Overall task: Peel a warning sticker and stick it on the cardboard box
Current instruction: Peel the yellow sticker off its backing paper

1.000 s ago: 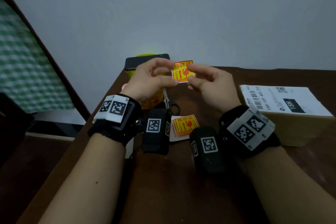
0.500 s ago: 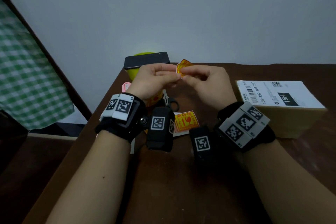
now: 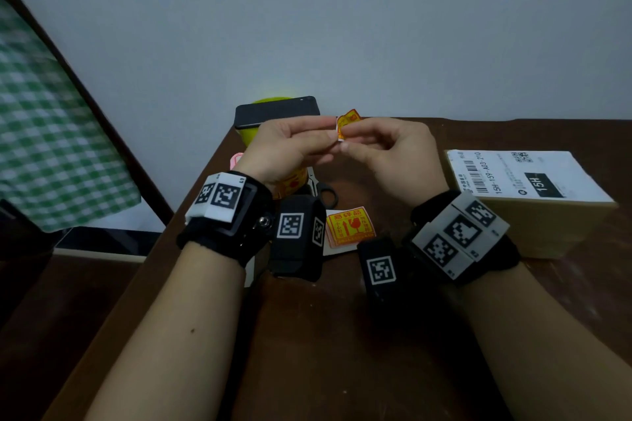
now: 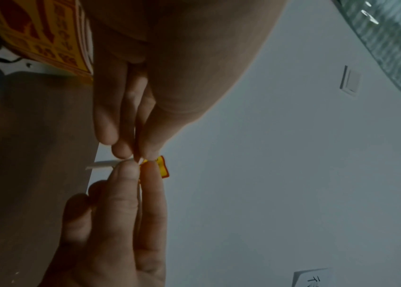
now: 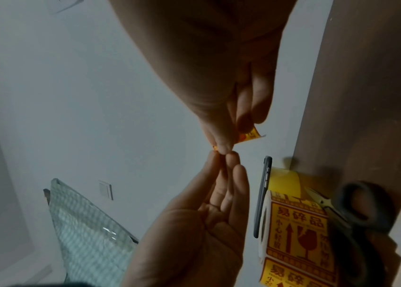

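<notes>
A small yellow-and-red warning sticker (image 3: 346, 124) is held up over the table, pinched from both sides. My left hand (image 3: 329, 137) grips its left edge and my right hand (image 3: 349, 140) its right edge, fingertips almost touching. In the left wrist view a white backing strip (image 4: 102, 164) sticks out to one side of the fingertips and the yellow sticker corner (image 4: 163, 167) to the other. The right wrist view shows the curled sticker (image 5: 252, 135) under my right thumb. The cardboard box (image 3: 547, 225) with a white shipping label stands on the table to the right, untouched.
A stack of the same stickers (image 3: 349, 227) lies between my wrists. A sticker roll (image 5: 297, 229), black-handled scissors (image 5: 364, 209) and a dark phone (image 3: 277, 111) sit at the table's far left. The wall is close behind; a green checked cloth (image 3: 44, 133) hangs left.
The sticker faced me flat a second ago; now it is bent and curled between the fingertips, which have closed in on each other. The hands stay at the same height.
</notes>
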